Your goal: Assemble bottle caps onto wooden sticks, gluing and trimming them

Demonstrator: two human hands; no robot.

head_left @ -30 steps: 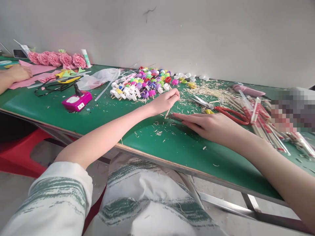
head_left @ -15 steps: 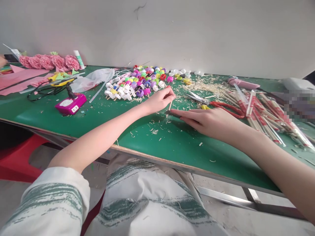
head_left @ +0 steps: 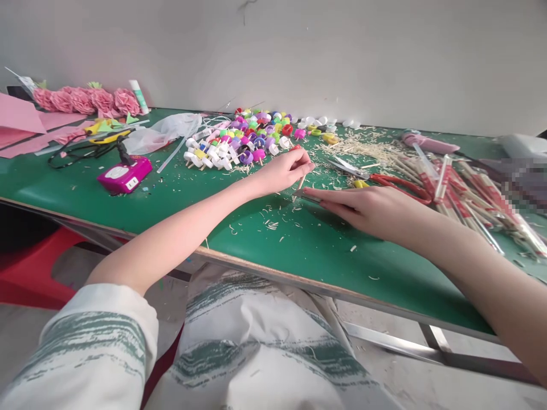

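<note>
My left hand point(head_left: 284, 172) is closed around a thin wooden stick point(head_left: 301, 183), which slants down toward the table. A bit of red shows above its fingers, too covered to make out. My right hand point(head_left: 367, 209) grips a flat metal blade point(head_left: 304, 194) with its fingers laid along it. The blade's tip meets the lower end of the stick; its handle is hidden under the palm. Pale wood shavings point(head_left: 270, 225) lie below the two hands. Just behind my left hand is a heap of colourful bottle caps point(head_left: 256, 139), several with short sticks through them.
Scissors with orange-red handles point(head_left: 399, 185) lie beyond my right hand. Wrapped bundles of chopsticks point(head_left: 465, 193) cover the right side of the green table point(head_left: 179, 216). To the left are a magenta power adapter point(head_left: 125, 175), clear plastic, a glue stick point(head_left: 138, 97) and pink paper flowers point(head_left: 81, 101).
The view has shifted slightly, so most things sit a little further right. Both hands keep their grips, with the blade still at the stick's lower end.
</note>
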